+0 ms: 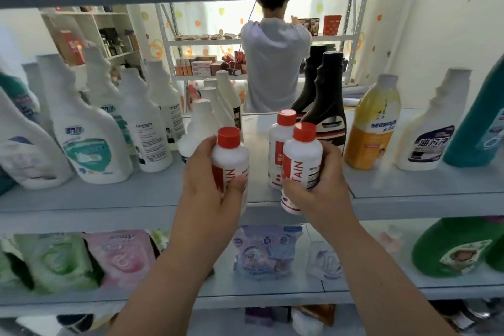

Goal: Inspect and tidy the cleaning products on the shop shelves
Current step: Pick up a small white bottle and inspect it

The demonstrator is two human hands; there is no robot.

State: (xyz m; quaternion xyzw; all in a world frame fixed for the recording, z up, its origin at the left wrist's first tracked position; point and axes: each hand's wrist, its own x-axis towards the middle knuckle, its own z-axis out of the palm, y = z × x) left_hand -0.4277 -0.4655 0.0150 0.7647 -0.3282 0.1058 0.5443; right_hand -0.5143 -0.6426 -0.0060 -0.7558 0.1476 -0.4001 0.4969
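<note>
At nine o'clock in the view, capless white cleaner bottles [90, 139] are ranged upright on the middle shelf [109, 199], labels turned outward, presumably so that they can be read. Near the centre, a red-capped white bottle [230, 155] is held upright by the left hand [210, 185]. The thumb is pressed across the label and the other fingers are curled round the back, mostly hidden. The bottle is kept at the shelf's front edge, and whether it rests there cannot be told. It is judged to be held so for checking or lining up. At its three o'clock, set further back on the shelf, a third matching bottle [278, 144] stands, probably marking the row to be joined. At that one's four o'clock, a like bottle [301, 155] is gripped by the right hand [319, 188], thumb low on the front, fingers wrapped round the far side. Toward three o'clock, two dark bottles [327, 106], a yellow seaways bottle [373, 128] and a white bottle with a purple label [428, 142] are stood upright.
</note>
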